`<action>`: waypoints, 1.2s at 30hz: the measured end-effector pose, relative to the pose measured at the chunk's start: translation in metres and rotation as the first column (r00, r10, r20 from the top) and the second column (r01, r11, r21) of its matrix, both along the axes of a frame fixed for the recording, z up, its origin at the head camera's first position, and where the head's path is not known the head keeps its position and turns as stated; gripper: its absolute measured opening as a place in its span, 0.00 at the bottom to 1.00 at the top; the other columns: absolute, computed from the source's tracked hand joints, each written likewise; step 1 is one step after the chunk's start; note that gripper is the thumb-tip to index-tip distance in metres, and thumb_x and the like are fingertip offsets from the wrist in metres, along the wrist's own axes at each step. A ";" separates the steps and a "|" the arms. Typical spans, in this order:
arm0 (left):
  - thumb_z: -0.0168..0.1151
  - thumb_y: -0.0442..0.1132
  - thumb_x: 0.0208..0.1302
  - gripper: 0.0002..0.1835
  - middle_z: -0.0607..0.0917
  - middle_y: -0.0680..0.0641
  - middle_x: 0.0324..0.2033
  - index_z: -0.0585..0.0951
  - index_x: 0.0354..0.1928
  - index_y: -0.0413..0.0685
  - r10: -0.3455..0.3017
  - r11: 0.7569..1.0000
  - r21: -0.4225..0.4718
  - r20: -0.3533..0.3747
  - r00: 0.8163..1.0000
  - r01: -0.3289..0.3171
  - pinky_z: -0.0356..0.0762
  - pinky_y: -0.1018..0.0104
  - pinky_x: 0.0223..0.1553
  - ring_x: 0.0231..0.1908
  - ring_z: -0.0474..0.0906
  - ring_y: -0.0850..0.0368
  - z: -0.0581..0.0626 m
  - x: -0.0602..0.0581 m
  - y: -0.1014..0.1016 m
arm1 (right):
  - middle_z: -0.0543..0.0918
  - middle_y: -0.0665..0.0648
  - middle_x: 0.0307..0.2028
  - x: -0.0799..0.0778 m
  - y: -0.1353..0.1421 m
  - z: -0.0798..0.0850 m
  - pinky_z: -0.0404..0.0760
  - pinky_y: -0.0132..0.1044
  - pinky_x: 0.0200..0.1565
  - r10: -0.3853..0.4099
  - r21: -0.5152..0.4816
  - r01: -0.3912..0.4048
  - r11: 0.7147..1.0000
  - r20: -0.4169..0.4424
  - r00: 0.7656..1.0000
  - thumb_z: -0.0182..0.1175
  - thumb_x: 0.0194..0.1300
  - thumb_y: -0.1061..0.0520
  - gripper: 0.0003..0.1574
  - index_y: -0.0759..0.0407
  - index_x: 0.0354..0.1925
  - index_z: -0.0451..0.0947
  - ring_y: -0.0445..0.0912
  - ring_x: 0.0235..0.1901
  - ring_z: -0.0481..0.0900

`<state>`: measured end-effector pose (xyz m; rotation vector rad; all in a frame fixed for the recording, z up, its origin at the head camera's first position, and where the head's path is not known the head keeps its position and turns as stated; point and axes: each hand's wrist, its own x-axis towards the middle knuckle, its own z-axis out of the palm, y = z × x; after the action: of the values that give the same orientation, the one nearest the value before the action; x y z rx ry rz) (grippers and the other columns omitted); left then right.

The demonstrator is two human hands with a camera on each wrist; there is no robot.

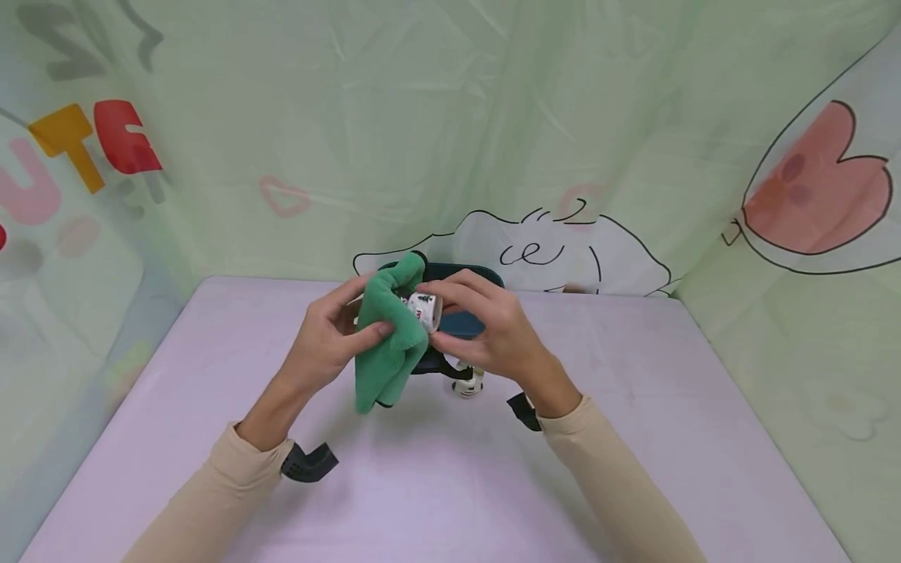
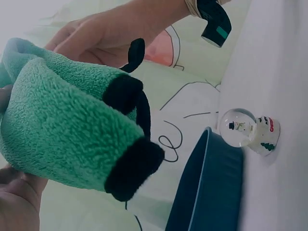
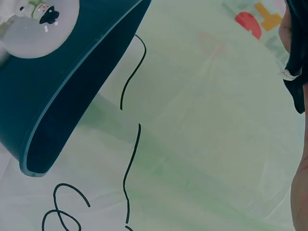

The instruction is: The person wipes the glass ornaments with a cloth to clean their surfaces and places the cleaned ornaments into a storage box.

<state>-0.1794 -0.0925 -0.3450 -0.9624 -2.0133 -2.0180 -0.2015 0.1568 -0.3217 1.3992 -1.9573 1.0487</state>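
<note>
In the head view my left hand (image 1: 325,328) grips a green plush cloth (image 1: 387,352) with black edging, thumb on its near face. My right hand (image 1: 496,320) pinches a small snow globe (image 1: 426,311) by its white printed base, thumb below and fingers above. The cloth is wrapped over the globe's other end, which is hidden. From the left wrist the folded cloth (image 2: 67,130) fills the near view and covers what is held. A second snow globe (image 2: 263,134), with a snowman inside, stands upright on the table below the hands.
A dark blue bin (image 1: 461,322) stands behind the hands near the table's back edge, and its rim (image 3: 62,101) shows close up from the right wrist. The second globe stands in front of it. Printed curtains (image 1: 422,117) rise behind the purple-white table (image 1: 450,493).
</note>
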 end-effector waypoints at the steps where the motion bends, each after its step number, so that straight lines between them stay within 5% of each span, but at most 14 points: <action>1: 0.67 0.26 0.64 0.31 0.79 0.46 0.60 0.72 0.70 0.38 -0.001 1.000 -0.005 -0.016 1.000 0.001 0.86 0.63 0.46 0.50 0.84 0.52 -0.001 0.000 0.000 | 0.82 0.60 0.44 0.000 0.000 0.000 0.86 0.34 0.46 0.001 -0.005 -0.001 1.000 0.014 1.000 0.73 0.58 0.63 0.29 0.66 0.58 0.79 0.46 0.41 0.85; 6: 0.68 0.23 0.62 0.29 0.80 0.47 0.56 0.74 0.66 0.35 -0.013 1.000 -0.018 -0.119 0.993 0.011 0.86 0.62 0.46 0.48 0.82 0.53 -0.001 -0.001 0.000 | 0.84 0.59 0.40 0.001 -0.001 0.003 0.88 0.35 0.42 0.005 -0.031 -0.003 1.000 0.054 0.999 0.72 0.59 0.61 0.27 0.68 0.56 0.80 0.47 0.37 0.87; 13: 0.70 0.24 0.60 0.30 0.79 0.46 0.60 0.74 0.66 0.35 -0.011 0.999 -0.039 -0.218 0.976 0.003 0.86 0.59 0.48 0.55 0.77 0.51 0.000 -0.001 0.000 | 0.86 0.57 0.36 0.001 -0.002 0.004 0.86 0.34 0.36 -0.001 -0.064 0.006 0.998 0.080 0.997 0.68 0.66 0.44 0.29 0.68 0.52 0.82 0.43 0.31 0.85; 22: 0.72 0.15 0.49 0.35 0.77 0.36 0.61 0.77 0.62 0.34 0.010 0.997 -0.073 -0.357 0.934 -0.038 0.87 0.60 0.44 0.61 0.76 0.51 0.000 -0.002 0.002 | 0.85 0.50 0.30 -0.001 -0.001 0.004 0.84 0.32 0.30 -0.009 -0.086 0.023 0.996 0.153 0.988 0.70 0.63 0.48 0.23 0.64 0.48 0.84 0.37 0.25 0.80; 30: 0.70 0.16 0.53 0.32 0.79 0.44 0.61 0.75 0.63 0.31 -0.010 1.000 -0.007 -0.288 0.957 0.009 0.87 0.57 0.47 0.61 0.76 0.50 0.003 -0.001 0.005 | 0.84 0.53 0.34 0.000 -0.001 0.005 0.86 0.34 0.34 0.007 -0.087 0.007 0.996 0.152 0.988 0.66 0.67 0.38 0.32 0.65 0.51 0.82 0.40 0.30 0.82; 36: 0.70 0.21 0.57 0.29 0.81 0.48 0.59 0.75 0.63 0.28 -0.002 0.999 0.046 -0.232 0.973 0.013 0.87 0.56 0.47 0.54 0.80 0.51 0.002 0.000 0.002 | 0.83 0.55 0.39 0.002 -0.001 0.007 0.87 0.35 0.38 0.050 -0.060 -0.041 0.997 0.161 0.986 0.67 0.67 0.40 0.34 0.65 0.56 0.80 0.41 0.34 0.83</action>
<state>-0.1799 -0.0901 -0.3430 -1.1382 -1.8341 -1.8496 -0.1998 0.1560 -0.3150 1.3716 -2.0001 1.2655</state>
